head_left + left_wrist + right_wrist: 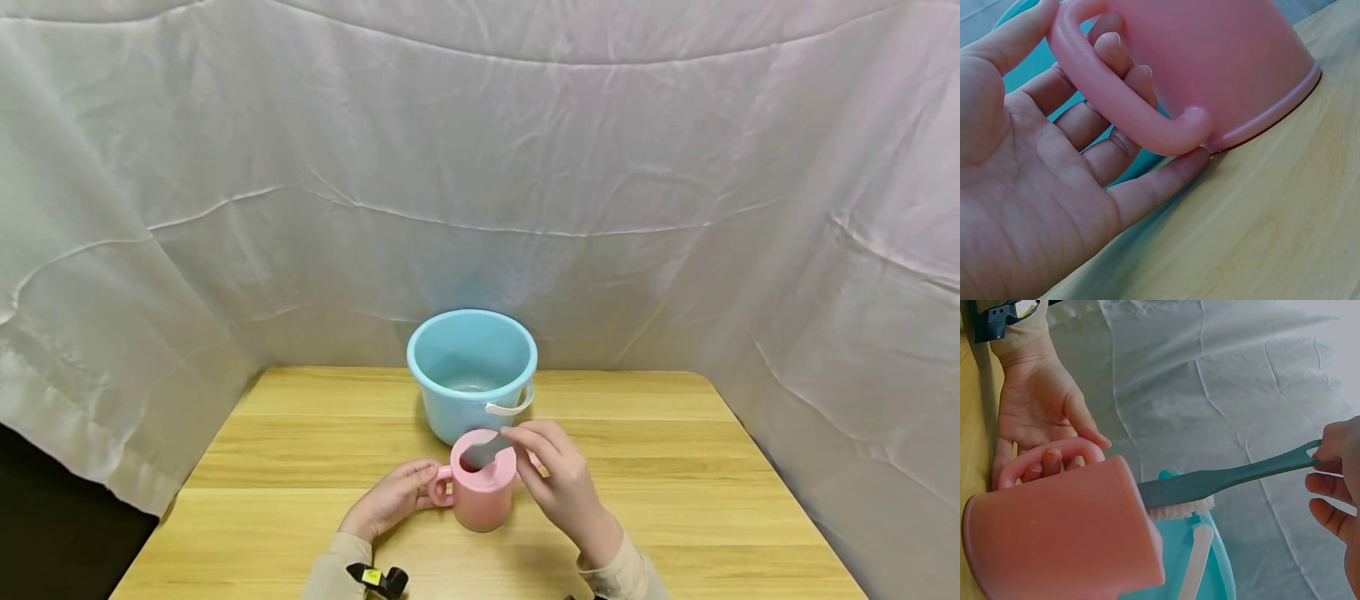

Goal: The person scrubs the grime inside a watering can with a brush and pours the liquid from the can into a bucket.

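A pink watering can (483,510) stands upright on the table, its top partly covered. My left hand (396,497) holds its loop handle (1110,94), fingers passing through the loop and the thumb against its upper part. My right hand (561,490) pinches the far end of a grey-green brush (1229,480) between thumb and fingertips. The brush slants down into the can's opening, so its head is partly hidden inside. White bristles (1179,509) show along its underside at the rim in the right wrist view.
A light blue bucket (448,412) stands directly behind the watering can, with its white handle (512,408) hanging at the front right. Wooden tabletop (675,483) extends to both sides. Grey-white cloth (480,167) hangs around the back and sides.
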The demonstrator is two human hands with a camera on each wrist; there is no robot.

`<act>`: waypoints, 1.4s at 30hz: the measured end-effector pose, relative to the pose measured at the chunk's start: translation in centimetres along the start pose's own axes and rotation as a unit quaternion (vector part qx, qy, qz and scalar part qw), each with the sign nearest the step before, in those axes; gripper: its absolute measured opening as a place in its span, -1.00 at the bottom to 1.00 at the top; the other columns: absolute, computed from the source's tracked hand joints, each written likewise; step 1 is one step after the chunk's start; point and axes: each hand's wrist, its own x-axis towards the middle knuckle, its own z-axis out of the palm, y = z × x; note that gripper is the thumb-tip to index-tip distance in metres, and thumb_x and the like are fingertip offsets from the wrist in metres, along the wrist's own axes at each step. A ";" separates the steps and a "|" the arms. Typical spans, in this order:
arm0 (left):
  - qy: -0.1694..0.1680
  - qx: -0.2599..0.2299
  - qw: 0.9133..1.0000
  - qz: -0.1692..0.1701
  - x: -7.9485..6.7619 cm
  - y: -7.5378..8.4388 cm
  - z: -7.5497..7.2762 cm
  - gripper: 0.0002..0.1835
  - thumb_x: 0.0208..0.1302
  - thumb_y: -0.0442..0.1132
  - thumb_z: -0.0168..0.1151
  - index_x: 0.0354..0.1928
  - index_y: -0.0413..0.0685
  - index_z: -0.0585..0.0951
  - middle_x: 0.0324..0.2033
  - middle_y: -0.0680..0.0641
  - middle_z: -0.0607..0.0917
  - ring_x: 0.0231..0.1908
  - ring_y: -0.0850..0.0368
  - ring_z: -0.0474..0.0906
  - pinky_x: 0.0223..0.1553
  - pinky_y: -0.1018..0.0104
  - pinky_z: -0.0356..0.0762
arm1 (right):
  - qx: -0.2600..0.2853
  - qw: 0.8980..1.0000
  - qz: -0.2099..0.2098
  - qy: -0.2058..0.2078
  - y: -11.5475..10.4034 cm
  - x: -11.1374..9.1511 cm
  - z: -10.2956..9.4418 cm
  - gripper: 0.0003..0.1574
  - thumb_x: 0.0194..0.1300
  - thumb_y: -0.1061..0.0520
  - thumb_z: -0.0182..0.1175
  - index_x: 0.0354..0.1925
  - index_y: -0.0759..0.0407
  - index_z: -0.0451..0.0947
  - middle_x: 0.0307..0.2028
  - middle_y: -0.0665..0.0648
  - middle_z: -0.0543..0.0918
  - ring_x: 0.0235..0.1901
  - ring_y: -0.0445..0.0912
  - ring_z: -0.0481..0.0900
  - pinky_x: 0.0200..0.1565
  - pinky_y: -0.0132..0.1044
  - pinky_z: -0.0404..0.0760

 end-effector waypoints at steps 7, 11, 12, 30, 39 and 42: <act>0.002 -0.001 1.000 0.000 0.0 0.0 0.0 -0.69 0.56 -0.13 -0.17 -0.32 0.06 0.54 -0.31 0.09 0.63 -0.08 0.17 0.65 0.20 0.13 0.56 | 0.000 0.998 0.060 0.013 0.5 -1.4 -0.8 -0.75 0.42 0.23 0.07 -0.11 0.40 0.59 -0.31 0.19 0.64 -0.37 -0.14 0.53 -0.34 -0.51 0.52; 0.000 -0.003 1.000 0.001 -0.1 0.0 0.0 -0.69 0.56 -0.13 -0.17 -0.32 0.06 0.54 -0.30 0.10 0.63 -0.09 0.18 0.65 0.20 0.14 0.56 | -0.003 0.997 0.080 0.023 0.9 -1.9 -1.3 -0.76 0.40 0.23 0.12 -0.12 0.42 0.58 -0.34 0.20 0.66 -0.41 -0.15 0.52 -0.37 -0.49 0.50; -0.001 -0.004 1.000 0.002 -0.1 0.0 0.0 -0.69 0.56 -0.13 -0.17 -0.33 0.06 0.54 -0.30 0.09 0.64 -0.09 0.18 0.65 0.20 0.14 0.56 | -0.003 0.996 0.085 0.025 0.9 -2.0 -1.4 -0.76 0.39 0.22 0.13 -0.12 0.42 0.58 -0.35 0.20 0.66 -0.42 -0.16 0.51 -0.39 -0.49 0.50; -0.004 -0.004 1.000 0.005 -0.1 0.0 0.1 -0.69 0.56 -0.15 -0.19 -0.31 0.06 0.54 -0.30 0.09 0.63 -0.09 0.17 0.65 0.19 0.14 0.56 | -0.033 0.986 0.165 0.002 2.2 -3.7 -3.5 -0.56 -0.04 0.55 0.34 -0.14 0.31 0.62 -0.38 0.10 0.68 -0.44 -0.23 0.52 -0.39 -0.54 0.53; -0.010 0.001 1.000 0.011 -0.1 0.0 0.1 -0.68 0.56 -0.14 -0.19 -0.32 0.06 0.53 -0.26 0.09 0.64 -0.09 0.18 0.64 0.19 0.15 0.56 | -0.038 0.978 0.203 -0.040 3.2 -4.5 -5.0 -0.60 -0.04 0.57 0.33 -0.23 0.27 0.60 -0.38 0.15 0.67 -0.44 -0.18 0.54 -0.32 -0.53 0.55; -0.010 0.004 1.000 0.008 -0.1 -0.1 0.1 -0.67 0.57 -0.15 -0.20 -0.34 0.06 0.53 -0.20 0.08 0.65 -0.07 0.18 0.64 0.20 0.15 0.56 | -0.045 0.978 0.199 -0.041 3.5 -4.6 -5.4 -0.58 -0.07 0.59 0.34 -0.23 0.27 0.60 -0.37 0.16 0.68 -0.43 -0.15 0.57 -0.28 -0.55 0.55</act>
